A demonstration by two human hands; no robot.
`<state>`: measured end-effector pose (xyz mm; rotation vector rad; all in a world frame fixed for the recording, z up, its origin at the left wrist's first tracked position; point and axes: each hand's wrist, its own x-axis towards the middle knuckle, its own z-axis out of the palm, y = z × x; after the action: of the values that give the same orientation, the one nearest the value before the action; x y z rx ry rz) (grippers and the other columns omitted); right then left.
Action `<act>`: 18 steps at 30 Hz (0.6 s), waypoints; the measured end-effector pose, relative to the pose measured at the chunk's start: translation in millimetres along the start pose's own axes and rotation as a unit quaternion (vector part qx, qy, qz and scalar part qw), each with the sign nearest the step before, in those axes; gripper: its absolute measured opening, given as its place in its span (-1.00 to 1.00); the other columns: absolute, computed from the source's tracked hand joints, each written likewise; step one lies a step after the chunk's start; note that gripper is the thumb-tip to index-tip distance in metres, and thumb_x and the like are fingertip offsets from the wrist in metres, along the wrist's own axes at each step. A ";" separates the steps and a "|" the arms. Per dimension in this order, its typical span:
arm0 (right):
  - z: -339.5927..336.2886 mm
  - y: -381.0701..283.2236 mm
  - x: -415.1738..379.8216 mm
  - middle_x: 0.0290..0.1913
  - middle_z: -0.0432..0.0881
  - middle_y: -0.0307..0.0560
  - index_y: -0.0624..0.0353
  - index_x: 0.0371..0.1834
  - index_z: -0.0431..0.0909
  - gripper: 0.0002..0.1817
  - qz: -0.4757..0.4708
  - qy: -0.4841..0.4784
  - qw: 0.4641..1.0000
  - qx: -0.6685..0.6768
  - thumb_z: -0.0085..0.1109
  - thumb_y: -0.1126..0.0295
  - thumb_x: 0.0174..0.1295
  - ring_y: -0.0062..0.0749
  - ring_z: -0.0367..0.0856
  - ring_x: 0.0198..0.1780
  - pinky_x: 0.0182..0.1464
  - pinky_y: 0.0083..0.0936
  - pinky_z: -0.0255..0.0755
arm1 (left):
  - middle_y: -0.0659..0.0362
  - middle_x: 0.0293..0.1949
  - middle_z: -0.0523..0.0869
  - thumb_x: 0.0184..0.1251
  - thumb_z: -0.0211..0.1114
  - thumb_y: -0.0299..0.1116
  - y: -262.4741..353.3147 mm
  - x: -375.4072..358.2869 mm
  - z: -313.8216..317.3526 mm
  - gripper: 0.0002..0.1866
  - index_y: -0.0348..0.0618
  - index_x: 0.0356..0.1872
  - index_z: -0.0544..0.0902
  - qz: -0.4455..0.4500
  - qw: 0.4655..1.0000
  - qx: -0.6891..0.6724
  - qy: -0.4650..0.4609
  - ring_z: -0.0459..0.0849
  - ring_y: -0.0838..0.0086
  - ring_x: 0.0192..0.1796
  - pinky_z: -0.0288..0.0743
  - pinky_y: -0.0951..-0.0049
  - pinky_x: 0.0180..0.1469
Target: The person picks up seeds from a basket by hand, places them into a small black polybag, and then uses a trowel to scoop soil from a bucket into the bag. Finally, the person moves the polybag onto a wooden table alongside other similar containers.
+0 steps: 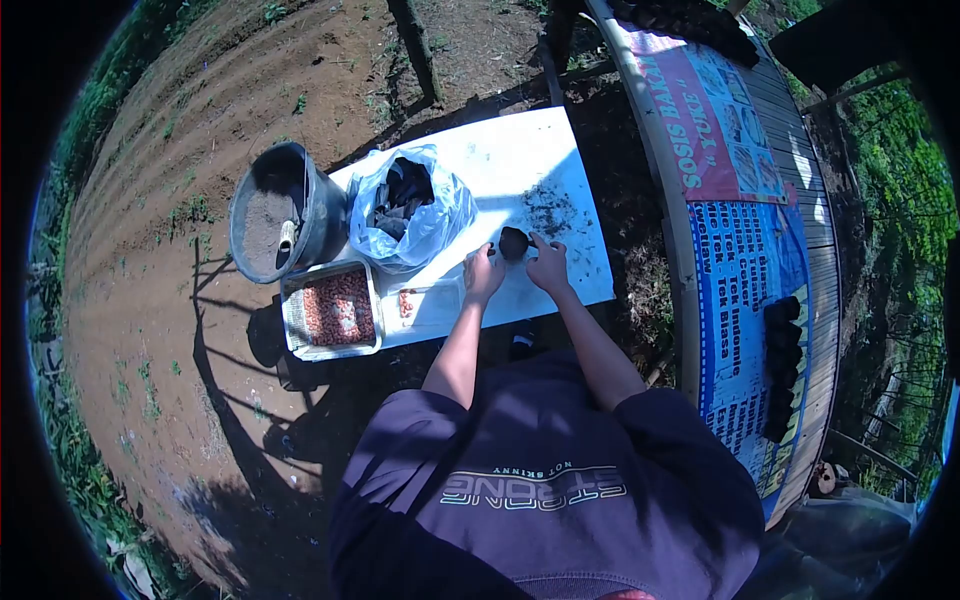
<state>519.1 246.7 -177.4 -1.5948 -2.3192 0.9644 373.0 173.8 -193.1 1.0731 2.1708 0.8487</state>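
Observation:
A dark round object, like a small soil-filled black bag [514,243], stands on the white table [520,150]. My left hand [484,272] is at its left side, and my right hand [546,263] touches its right edge with fingers curved around it. Dark soil crumbs [556,208] are scattered on the tabletop just beyond my right hand. To the left, a clear plastic bag [455,208] holds a pile of black pieces. Near my left forearm lies a shallow white tray [437,302] with a few reddish-brown seeds in it.
A dark bucket [328,235] with soil and a tool inside stands at the table's left end. Beside it is a white basket [377,330] of reddish-brown seeds. On the right, a bamboo platform [815,250] carries printed banners [740,300] and rows of black bags [782,370].

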 end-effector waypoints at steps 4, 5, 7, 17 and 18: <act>-3.2 -2.0 0.1 0.17 0.66 -0.03 0.00 0.36 0.49 -0.31 0.008 -0.022 1.000 0.014 0.06 0.48 0.02 0.17 0.32 0.32 0.40 -0.15 0.27 | -0.06 0.01 0.75 0.13 0.33 -0.33 1.8 2.9 -1.1 -0.57 -0.18 0.07 0.69 0.043 0.997 -0.043 -0.040 0.60 -0.05 0.19 0.39 0.08 0.30; -7.6 -4.1 -0.6 0.18 0.65 -0.03 0.00 0.36 0.49 -0.32 0.009 -0.022 1.000 0.019 0.06 0.48 0.02 0.17 0.31 0.33 0.40 -0.15 0.26 | -0.07 0.01 0.75 0.13 0.34 -0.33 4.2 2.2 -2.3 -0.57 -0.18 0.07 0.69 0.052 0.998 -0.030 -0.034 0.61 -0.05 0.18 0.39 0.08 0.30; -15.6 -6.0 -2.1 0.20 0.64 -0.03 0.00 0.35 0.50 -0.32 0.012 -0.021 0.999 0.030 0.07 0.48 0.01 0.17 0.28 0.35 0.41 -0.15 0.26 | -0.08 0.01 0.75 0.14 0.34 -0.33 6.4 1.0 -2.3 -0.58 -0.17 0.07 0.70 0.070 0.997 -0.004 -0.024 0.62 -0.03 0.17 0.40 0.09 0.29; -15.5 -0.5 -3.7 0.24 0.60 0.02 0.06 0.41 0.42 -0.31 -0.004 0.013 0.999 0.038 0.06 0.44 0.06 0.16 0.27 0.36 0.44 -0.14 0.17 | -0.07 0.14 0.69 0.21 0.36 -0.29 10.0 3.6 -1.3 -0.41 -0.23 0.29 0.52 0.035 0.997 0.053 -0.050 0.60 0.12 0.25 0.21 0.15 0.41; -14.0 3.2 -2.9 0.25 0.60 0.03 0.07 0.40 0.43 -0.32 -0.016 0.017 0.999 0.039 0.06 0.45 0.06 0.15 0.28 0.35 0.44 -0.14 0.17 | -0.07 0.16 0.68 0.22 0.35 -0.29 9.0 3.4 -2.8 -0.41 -0.25 0.29 0.50 0.036 0.996 0.053 -0.055 0.60 0.13 0.25 0.19 0.15 0.42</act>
<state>529.5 250.6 -167.7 -1.5266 -2.2489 0.9985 373.5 180.1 -185.3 1.2271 2.1161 0.6944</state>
